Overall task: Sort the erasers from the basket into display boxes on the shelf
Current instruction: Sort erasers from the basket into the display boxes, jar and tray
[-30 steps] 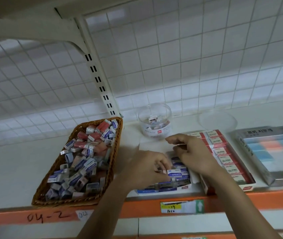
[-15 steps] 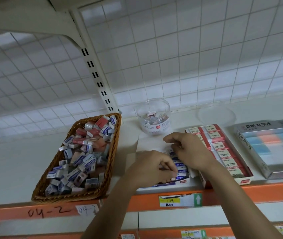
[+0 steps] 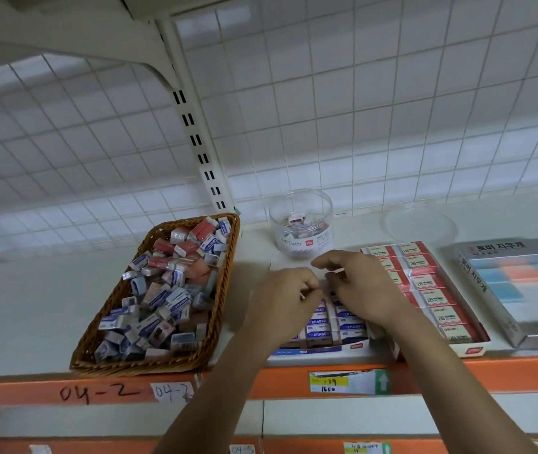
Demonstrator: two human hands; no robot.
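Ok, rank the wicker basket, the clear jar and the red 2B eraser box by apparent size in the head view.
Largest: wicker basket.
Then: red 2B eraser box, partly hidden by the right arm.
Smallest: clear jar, which also sits farther back.

Both my bare forearms reach up and forward, converging. My left forearm point(image 3: 215, 391) enters from lower centre, my right forearm point(image 3: 457, 385) from lower right. My left hand point(image 3: 285, 303): back toward me, fingers curled under, thumb against the index; whether it pinches anything, cannot tell. My right hand point(image 3: 364, 290): palm down, fingers loosely bent, index finger point(image 3: 321, 261) arched leftward, thumb apart below it. Hands just beside each other.
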